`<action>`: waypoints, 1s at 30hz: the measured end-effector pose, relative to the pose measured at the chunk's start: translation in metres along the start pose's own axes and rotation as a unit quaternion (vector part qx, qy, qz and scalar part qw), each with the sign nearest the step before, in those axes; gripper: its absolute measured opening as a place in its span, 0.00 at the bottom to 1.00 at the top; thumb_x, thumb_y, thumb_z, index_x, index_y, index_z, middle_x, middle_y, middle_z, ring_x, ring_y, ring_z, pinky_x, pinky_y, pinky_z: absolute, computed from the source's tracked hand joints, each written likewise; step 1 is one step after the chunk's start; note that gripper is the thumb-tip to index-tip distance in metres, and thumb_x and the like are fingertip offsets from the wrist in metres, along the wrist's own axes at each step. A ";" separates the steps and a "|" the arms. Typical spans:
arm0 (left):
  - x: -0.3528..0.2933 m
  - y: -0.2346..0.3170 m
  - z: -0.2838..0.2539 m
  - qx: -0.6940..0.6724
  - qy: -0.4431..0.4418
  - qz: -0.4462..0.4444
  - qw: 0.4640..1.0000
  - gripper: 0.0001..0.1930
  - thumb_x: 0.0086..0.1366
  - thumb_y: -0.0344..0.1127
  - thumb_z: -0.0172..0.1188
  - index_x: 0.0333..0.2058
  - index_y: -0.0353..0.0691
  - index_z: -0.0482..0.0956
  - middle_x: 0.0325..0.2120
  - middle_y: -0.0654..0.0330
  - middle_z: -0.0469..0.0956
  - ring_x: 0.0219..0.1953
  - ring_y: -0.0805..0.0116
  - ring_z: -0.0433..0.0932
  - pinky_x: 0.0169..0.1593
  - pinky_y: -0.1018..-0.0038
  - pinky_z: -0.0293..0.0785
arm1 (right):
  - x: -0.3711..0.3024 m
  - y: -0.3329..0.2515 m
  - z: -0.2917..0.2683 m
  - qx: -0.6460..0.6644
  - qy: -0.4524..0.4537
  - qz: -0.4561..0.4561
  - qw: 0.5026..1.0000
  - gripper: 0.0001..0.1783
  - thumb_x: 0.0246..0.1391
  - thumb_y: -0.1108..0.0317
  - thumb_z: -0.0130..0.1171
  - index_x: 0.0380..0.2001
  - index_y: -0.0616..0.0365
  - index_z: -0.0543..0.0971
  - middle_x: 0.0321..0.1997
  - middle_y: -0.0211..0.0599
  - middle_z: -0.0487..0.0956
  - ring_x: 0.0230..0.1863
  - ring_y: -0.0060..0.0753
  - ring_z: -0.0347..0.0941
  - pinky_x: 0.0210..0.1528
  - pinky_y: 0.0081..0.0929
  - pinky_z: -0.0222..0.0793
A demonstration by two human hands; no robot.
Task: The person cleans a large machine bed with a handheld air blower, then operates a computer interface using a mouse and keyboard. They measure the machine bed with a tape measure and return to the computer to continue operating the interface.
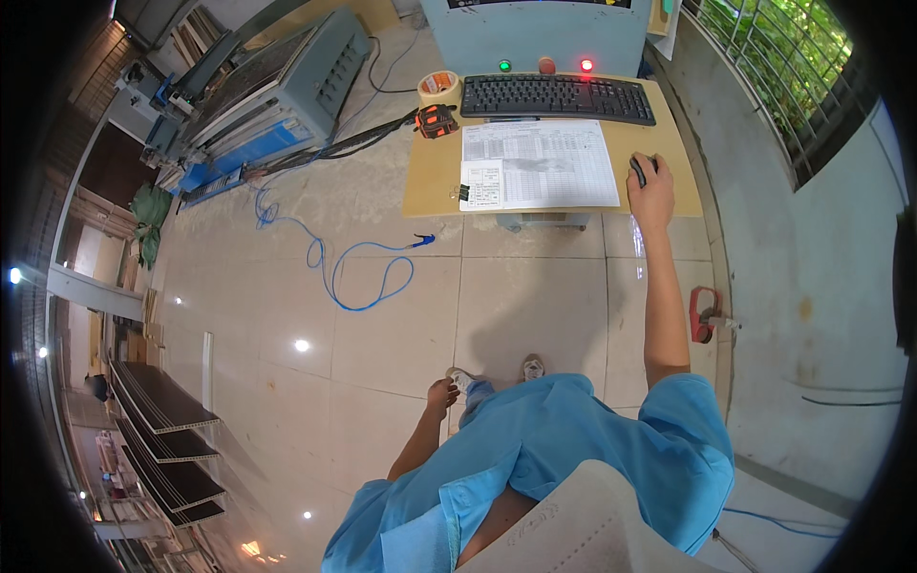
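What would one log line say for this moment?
right hand: on dark computer mouse | left hand: empty, hanging by side | wooden desk: black keyboard, printed paper sheet

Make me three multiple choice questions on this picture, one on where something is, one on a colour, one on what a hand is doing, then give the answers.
1. Where does the roll of tape sit?
A. on the desk, left of the keyboard
B. on the floor by the blue cable
C. on top of the paper sheet

2. What colour is the coiled cable on the floor tiles?
A. red
B. blue
C. yellow

3. What is the right hand doing?
A. hanging free over the floor
B. pressing keys on the keyboard
C. resting on the computer mouse

Answers:
1. A, the tape stands at the desk corner just left of the black keyboard.
2. B, the cable loops are plainly blue against the pale tiles.
3. C, the hand covers the dark mouse beside the paper sheet, while the left hand hangs low, holding nothing.
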State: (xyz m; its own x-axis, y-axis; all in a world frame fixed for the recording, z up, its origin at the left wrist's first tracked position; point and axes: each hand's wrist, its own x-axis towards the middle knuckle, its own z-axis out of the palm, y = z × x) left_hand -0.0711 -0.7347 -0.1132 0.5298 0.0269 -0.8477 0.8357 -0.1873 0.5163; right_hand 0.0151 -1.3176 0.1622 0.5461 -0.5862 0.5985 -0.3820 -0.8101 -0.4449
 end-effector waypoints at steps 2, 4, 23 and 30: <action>-0.001 -0.006 0.003 0.012 0.001 -0.010 1.000 0.22 0.67 0.48 0.56 0.52 0.38 0.74 0.43 0.54 0.78 0.44 0.60 0.80 0.47 0.65 0.75 | 0.000 0.000 -0.001 0.003 -0.002 0.001 1.000 0.21 0.55 0.63 0.61 0.54 0.44 0.79 0.61 0.53 0.72 0.59 0.56 0.69 0.58 0.45 0.69; -0.002 -0.015 0.005 -0.001 -0.005 -0.011 1.000 0.20 0.66 0.46 0.57 0.50 0.39 0.74 0.39 0.56 0.78 0.39 0.63 0.81 0.42 0.68 0.76 | 0.000 0.000 -0.001 0.011 -0.001 0.001 1.000 0.21 0.55 0.63 0.61 0.54 0.44 0.79 0.61 0.53 0.71 0.59 0.56 0.69 0.58 0.45 0.69; -0.010 -0.031 -0.014 -0.014 0.018 -0.023 0.999 0.19 0.65 0.45 0.58 0.48 0.36 0.76 0.37 0.55 0.79 0.36 0.62 0.81 0.37 0.69 0.78 | 0.002 -0.015 -0.006 -0.007 0.027 0.067 0.997 0.29 0.57 0.61 0.61 0.62 0.49 0.70 0.66 0.57 0.66 0.65 0.59 0.64 0.63 0.46 0.66; -0.011 -0.039 -0.014 0.010 0.007 -0.048 0.999 0.20 0.64 0.48 0.60 0.47 0.39 0.77 0.37 0.55 0.79 0.37 0.62 0.81 0.40 0.66 0.76 | 0.008 -0.020 -0.011 -0.028 0.000 0.083 0.996 0.31 0.58 0.60 0.61 0.63 0.54 0.69 0.66 0.60 0.65 0.65 0.61 0.63 0.63 0.48 0.65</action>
State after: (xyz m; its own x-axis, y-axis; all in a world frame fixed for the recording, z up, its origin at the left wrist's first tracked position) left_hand -0.1075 -0.7134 -0.1226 0.4493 0.0595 -0.8914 0.8798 -0.2030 0.4299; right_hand 0.0191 -1.3060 0.1834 0.4725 -0.7119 0.5195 -0.5083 -0.7017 -0.4993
